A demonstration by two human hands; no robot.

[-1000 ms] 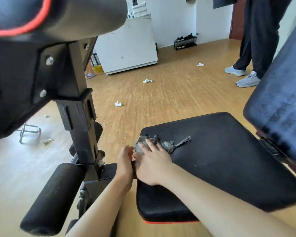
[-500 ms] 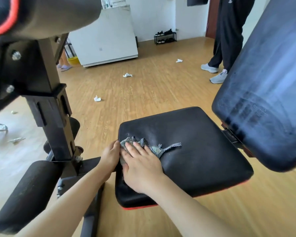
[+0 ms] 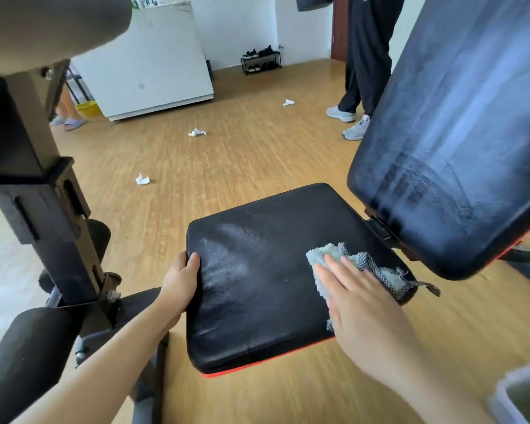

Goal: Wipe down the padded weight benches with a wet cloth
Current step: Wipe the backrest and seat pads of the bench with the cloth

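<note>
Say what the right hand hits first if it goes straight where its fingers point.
Probably nothing: the right hand, flat on the cloth, points across the bare seat pad toward its far edge, with open floor beyond.

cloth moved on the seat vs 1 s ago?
Yes. The cloth under the right hand has slid across the seat pad, from its edge by the left hand to the side nearest the backrest.
</note>
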